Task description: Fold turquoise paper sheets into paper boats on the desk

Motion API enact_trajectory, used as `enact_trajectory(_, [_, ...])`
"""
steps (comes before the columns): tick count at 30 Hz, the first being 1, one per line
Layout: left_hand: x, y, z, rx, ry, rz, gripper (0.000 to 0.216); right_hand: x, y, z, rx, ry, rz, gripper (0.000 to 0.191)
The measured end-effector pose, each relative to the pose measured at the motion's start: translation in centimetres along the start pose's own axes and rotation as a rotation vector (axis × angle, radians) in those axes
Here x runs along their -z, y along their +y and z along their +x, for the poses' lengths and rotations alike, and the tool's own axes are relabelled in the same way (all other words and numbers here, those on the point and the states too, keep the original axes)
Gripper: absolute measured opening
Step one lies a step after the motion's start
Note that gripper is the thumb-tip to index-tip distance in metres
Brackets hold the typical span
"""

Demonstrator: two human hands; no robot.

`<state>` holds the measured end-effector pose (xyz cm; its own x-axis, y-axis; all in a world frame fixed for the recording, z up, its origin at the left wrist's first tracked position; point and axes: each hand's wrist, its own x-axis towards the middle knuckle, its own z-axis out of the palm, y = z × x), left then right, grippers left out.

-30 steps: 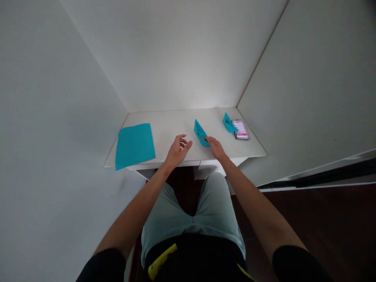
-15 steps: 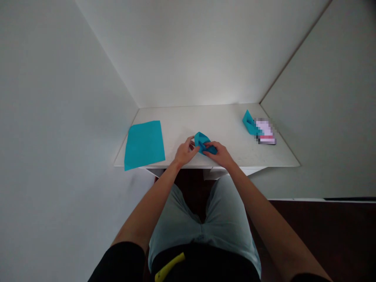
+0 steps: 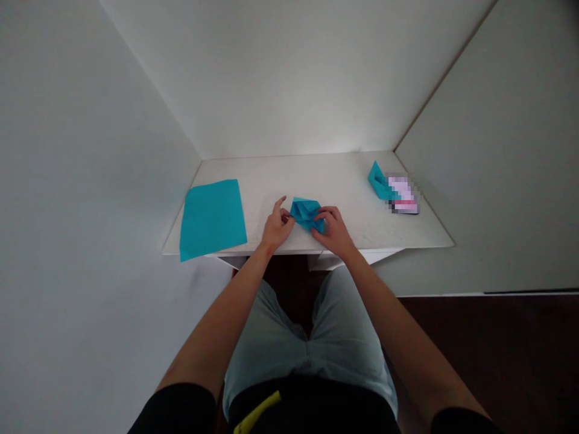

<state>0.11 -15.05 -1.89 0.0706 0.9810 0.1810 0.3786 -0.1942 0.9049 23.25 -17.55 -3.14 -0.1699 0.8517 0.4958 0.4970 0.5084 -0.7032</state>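
A partly folded piece of blue paper is between my hands above the white table, its creased layers spread apart. My left hand pinches its left corner between thumb and fingers, with the index finger raised. On the other side, my right hand grips the paper's right end, thumb below and fingers above. A folded blue paper boat rests at the back right, against a blurred-out pink and white object. To the left lies a flat blue sheet of paper.
The white table is narrow, with walls at its back and both sides. The flat sheet's lower corner reaches past the front edge. My legs are below that edge.
The folded paper has been opened out wider and flatter between my hands. My left index finger has lifted off it. The whole view has shifted slightly.
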Motion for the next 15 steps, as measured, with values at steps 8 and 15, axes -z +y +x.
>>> enact_trajectory(8, [0.1, 0.5, 0.0, 0.015, 0.046, 0.069, 0.056, -0.7, 0.4, -0.2, -0.03, 0.06, -0.093, 0.006])
enact_trajectory(15, [-0.1, 0.1, 0.0, 0.044, 0.064, 0.166, 0.066, 0.5, 0.0, 0.1, -0.05, -0.017, 0.146, 0.024])
